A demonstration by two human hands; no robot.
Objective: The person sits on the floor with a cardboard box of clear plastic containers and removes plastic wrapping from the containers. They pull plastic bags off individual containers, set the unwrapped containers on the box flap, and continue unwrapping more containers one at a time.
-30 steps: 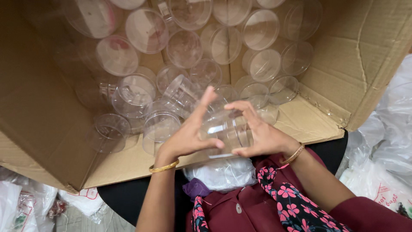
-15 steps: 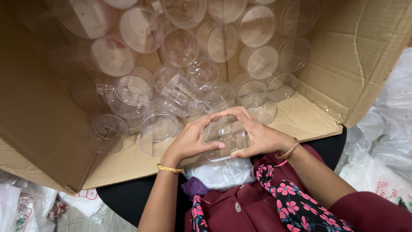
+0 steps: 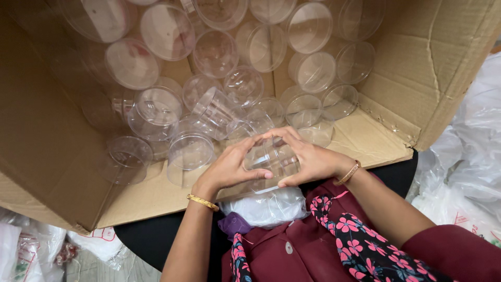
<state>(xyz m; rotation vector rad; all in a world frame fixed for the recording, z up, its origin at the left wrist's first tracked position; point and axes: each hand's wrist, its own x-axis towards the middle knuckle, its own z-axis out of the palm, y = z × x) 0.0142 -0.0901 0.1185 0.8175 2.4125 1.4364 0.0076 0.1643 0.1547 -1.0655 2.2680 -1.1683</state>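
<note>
Hands, left hand (image 3: 229, 168) and right hand (image 3: 309, 159), are clasping a clear plastic cup (image 3: 271, 159) between them at frame centre, below a cardboard box (image 3: 47, 151) holding many clear containers (image 3: 219, 78).

Cardboard box (image 3: 47, 156) lies open toward the person, lower flap (image 3: 365, 141) flat in front. Many cups (image 3: 209, 78) lie inside the box, stacked toward the back and spilling forward onto the flap. One cup (image 3: 271, 159) sits at the flap's near edge, between both hands: left hand (image 3: 229, 167) on its left side, right hand (image 3: 310, 159) on its right, fingertips meeting over the top. Bag of lids (image 3: 269, 206) lies just below the held cup, on the lap. Plastic bags (image 3: 469, 156) lie right of the box; more bags (image 3: 31, 250) at lower left.
</note>
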